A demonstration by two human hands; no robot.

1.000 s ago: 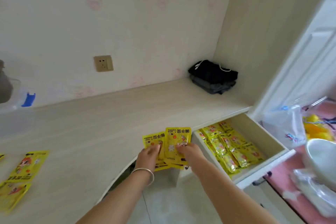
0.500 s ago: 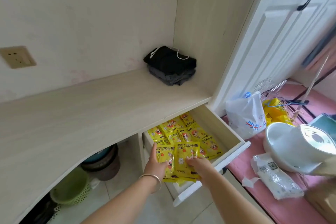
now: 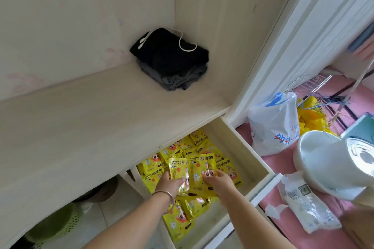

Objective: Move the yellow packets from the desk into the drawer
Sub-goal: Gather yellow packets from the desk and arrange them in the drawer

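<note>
Both my hands hold a small fan of yellow packets (image 3: 199, 170) low inside the open drawer (image 3: 240, 147), just above the packets lying there. My left hand (image 3: 171, 183), with a bracelet on its wrist, grips the left packet of the fan. My right hand (image 3: 219, 181) pinches the right packet near its lower edge. Several more yellow packets (image 3: 178, 214) cover the drawer's floor, from the back under the desk (image 3: 81, 137) to the front. The part of the desk in view holds no yellow packets.
Folded dark clothes (image 3: 172, 58) lie in the desk's back corner. Right of the drawer, on a pink surface, stand a white plastic bag (image 3: 273, 127), a white appliance (image 3: 332, 163) and a clear packet (image 3: 307, 204). A green basket (image 3: 54, 224) sits under the desk.
My hands carried the fan of packets from the desk edge rightward and down into the drawer. The view swung right, so the packets at the desk's left end are out of sight.
</note>
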